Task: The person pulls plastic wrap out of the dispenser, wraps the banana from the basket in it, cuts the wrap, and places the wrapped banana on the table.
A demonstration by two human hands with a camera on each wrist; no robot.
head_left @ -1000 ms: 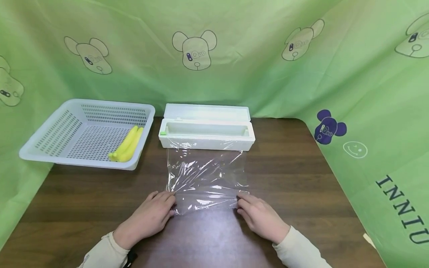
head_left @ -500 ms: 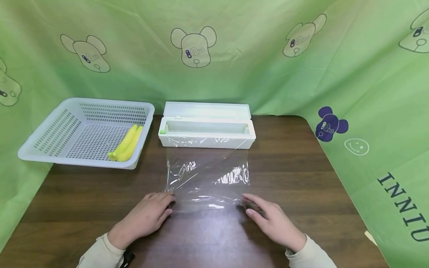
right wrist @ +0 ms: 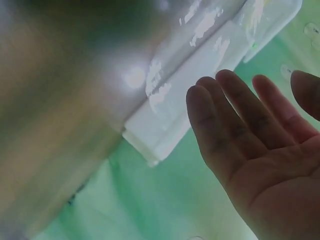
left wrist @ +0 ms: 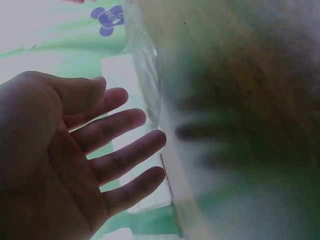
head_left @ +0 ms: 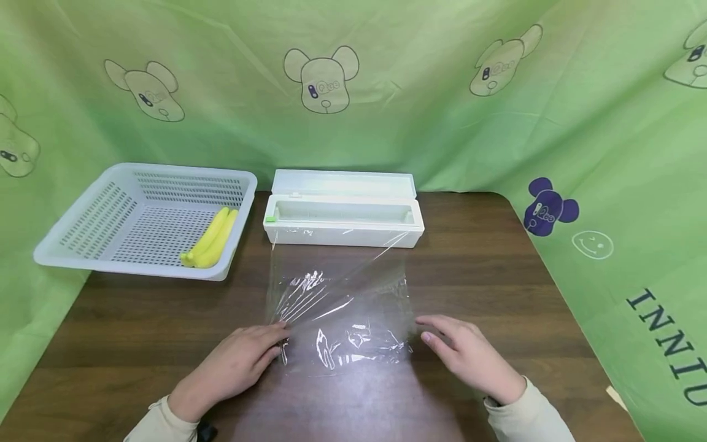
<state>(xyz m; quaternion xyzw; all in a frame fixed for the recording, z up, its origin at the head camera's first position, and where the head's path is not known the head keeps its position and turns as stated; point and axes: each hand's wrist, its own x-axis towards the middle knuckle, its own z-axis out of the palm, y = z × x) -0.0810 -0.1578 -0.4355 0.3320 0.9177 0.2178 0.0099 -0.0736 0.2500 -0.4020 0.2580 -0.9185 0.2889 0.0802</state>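
Clear plastic wrap [head_left: 353, 307] stretches toward me over the tabletop from a white cling film box [head_left: 342, 235], whose lid is raised at the back. At the sheet's near left corner, the fingertips of my left hand [head_left: 234, 362] touch the film. That hand's fingers [left wrist: 130, 155] are extended and spread in the left wrist view. My right hand [head_left: 475, 353] hovers just right of the sheet's near right corner, thumb and index finger apart. Its palm is bare in the right wrist view, fingers [right wrist: 250, 112] nearly straight.
A white slotted basket [head_left: 72, 245] stands at the back left, with yellow bananas [head_left: 212, 242] in it. The brown wooden table [head_left: 475, 270] is bordered by a green printed curtain [head_left: 386, 141] behind and at the sides. A green slider [head_left: 270, 219] sits on the box's left end.
My right hand has let go of the film's right corner and moved right. The near edge of the film lies closer to me. My left hand has shifted slightly left and toward me.
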